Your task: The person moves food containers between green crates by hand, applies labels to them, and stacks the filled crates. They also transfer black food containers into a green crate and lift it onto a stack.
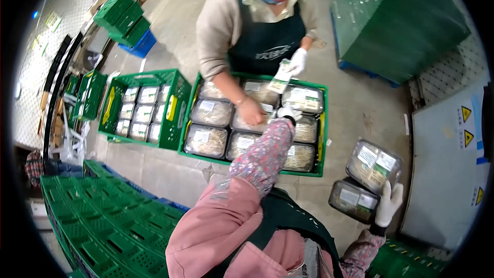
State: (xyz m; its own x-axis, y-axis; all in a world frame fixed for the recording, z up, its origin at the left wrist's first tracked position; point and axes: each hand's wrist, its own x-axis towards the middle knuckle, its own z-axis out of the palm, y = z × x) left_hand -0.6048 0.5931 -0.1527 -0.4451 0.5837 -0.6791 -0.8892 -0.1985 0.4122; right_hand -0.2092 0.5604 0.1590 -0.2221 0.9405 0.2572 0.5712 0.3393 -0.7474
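My left hand, in a white glove, reaches into a green crate filled with clear-lidded food trays of pale strands. It lies between a middle tray and a labelled tray at the back right; its fingers are foreshortened, and I cannot tell their grip. My right hand, also gloved in white, holds two stacked trays at their right side. The upper labelled tray overlaps the lower dark tray. Part of the crate's front is hidden by my floral left sleeve.
Across the crate stands a co-worker, whose bare hand touches a middle tray and whose gloved hand holds labels. Another tray-filled crate stands left. Green crates fill the lower left. A wrapped green stack and grey panel stand right.
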